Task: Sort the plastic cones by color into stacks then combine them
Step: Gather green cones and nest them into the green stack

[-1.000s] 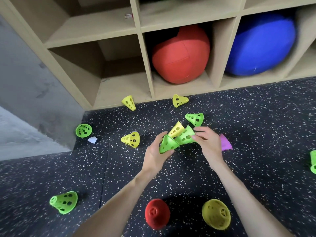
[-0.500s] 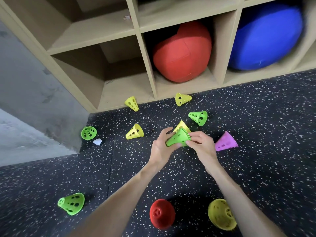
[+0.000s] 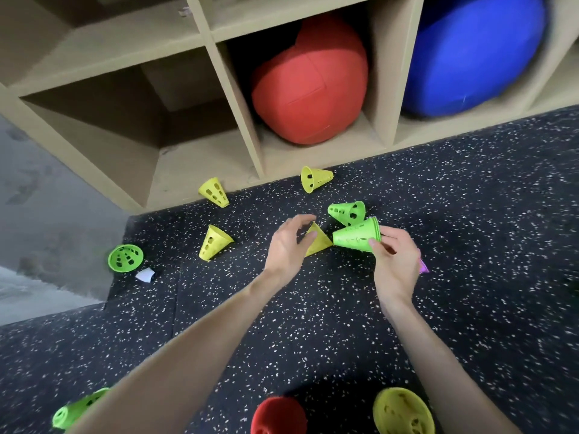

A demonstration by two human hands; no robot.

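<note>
One head-worn camera looks steeply down, close over the floor (image 3: 470, 245).

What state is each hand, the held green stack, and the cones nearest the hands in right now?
Right hand: grips the green stack.
Green stack: nested, held sideways off the floor.
Left hand: fingers loosely curled, holding nothing.
Yellow cone: on the floor beside the left hand.
Loose green cone: lying on its side.
</note>
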